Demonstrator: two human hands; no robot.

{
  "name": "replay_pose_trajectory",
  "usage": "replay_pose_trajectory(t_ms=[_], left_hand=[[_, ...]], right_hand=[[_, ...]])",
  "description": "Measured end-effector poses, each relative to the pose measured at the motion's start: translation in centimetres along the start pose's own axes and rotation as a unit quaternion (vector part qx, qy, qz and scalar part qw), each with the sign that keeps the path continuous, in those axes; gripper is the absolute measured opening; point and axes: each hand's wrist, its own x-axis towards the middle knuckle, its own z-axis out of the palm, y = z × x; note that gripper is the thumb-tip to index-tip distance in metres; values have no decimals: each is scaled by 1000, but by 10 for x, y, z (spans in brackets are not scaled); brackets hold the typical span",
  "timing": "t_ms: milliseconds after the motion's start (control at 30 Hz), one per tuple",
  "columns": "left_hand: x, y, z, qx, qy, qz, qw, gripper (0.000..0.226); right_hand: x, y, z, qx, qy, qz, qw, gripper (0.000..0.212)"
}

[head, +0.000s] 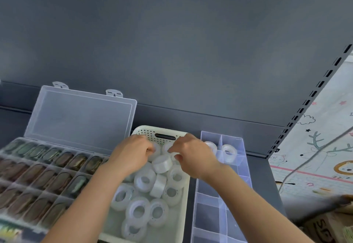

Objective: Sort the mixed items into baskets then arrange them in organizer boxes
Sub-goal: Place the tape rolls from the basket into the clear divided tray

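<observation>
A white perforated basket [183,216] in front of me holds several white tape rolls [144,180]. Both hands are over its far end. My left hand [131,152] has its fingers curled down onto a roll near the basket's back wall. My right hand [191,153] pinches another roll there with its fingertips. Just right of the basket stands a clear divided organizer box [212,218]; two tape rolls [229,150] lie in its far compartments, the nearer compartments are bare.
A second clear organizer [44,177] on the left, lid [80,116] open upright, is filled with several dark oval items. A grey shelf back panel rises behind. At right are a slotted upright, a patterned mat [321,147], a cable and a cardboard box.
</observation>
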Motion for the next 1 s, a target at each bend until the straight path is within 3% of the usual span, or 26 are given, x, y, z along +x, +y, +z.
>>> replay_pose_trajectory(t_ms=[167,300,467,600,767,1000], left_hand=[[1,-3,16,15,33,-9,999,7],[2,-2,15,7,65,-4,998,17],[8,14,-4,-105,173,25,979,12],[23,48,-12,-186,216,69,956,6],[55,88,0,-172,173,135,960,12],[91,116,18,-33,34,164,985,17]], right_hand=[[21,-5,11,-69,-36,13,997,25],[25,-3,16,-30,-10,31,999,23],[9,12,-3,101,134,97,981,17],[-12,39,-26,118,219,140,958,11],[-42,81,-36,60,203,195,958,14],[-60,116,-30,11,75,244,967,19]])
